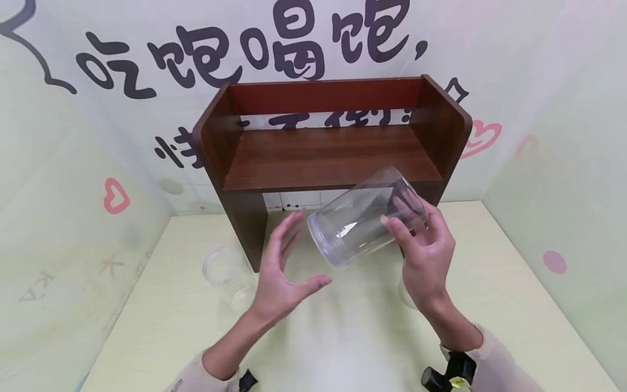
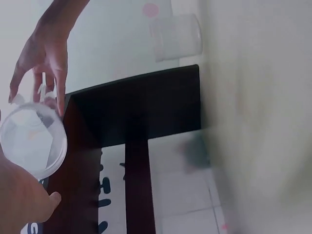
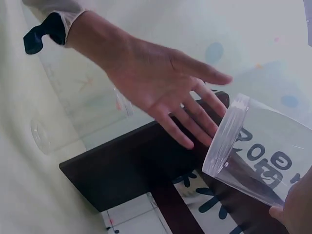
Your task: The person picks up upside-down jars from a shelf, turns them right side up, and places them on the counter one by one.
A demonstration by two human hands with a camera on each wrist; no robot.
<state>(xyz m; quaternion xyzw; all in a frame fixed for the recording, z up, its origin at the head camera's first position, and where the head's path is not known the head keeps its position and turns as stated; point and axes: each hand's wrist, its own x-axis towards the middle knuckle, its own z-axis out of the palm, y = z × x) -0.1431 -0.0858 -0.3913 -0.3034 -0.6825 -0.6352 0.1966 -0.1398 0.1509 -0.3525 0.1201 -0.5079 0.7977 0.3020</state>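
A clear plastic jar [image 1: 362, 218] is held tilted in the air in front of the brown shelf. My right hand [image 1: 428, 253] grips it round its right end, thumb on the near side and fingers behind. The jar's ridged rim [image 3: 229, 136] points toward my left hand [image 1: 279, 272]. That hand has its thumb and fingers spread apart, just left of the rim, and holds nothing. In the left wrist view the jar's round end [image 2: 36, 141] lies between the two hands.
A two-level brown wooden shelf [image 1: 333, 155] stands at the back of the pale table [image 1: 333, 348]. Another clear jar [image 1: 227, 275] is on the table at the shelf's left. A further clear jar [image 2: 176, 38] stands at the right side, mostly behind my right hand in the head view.
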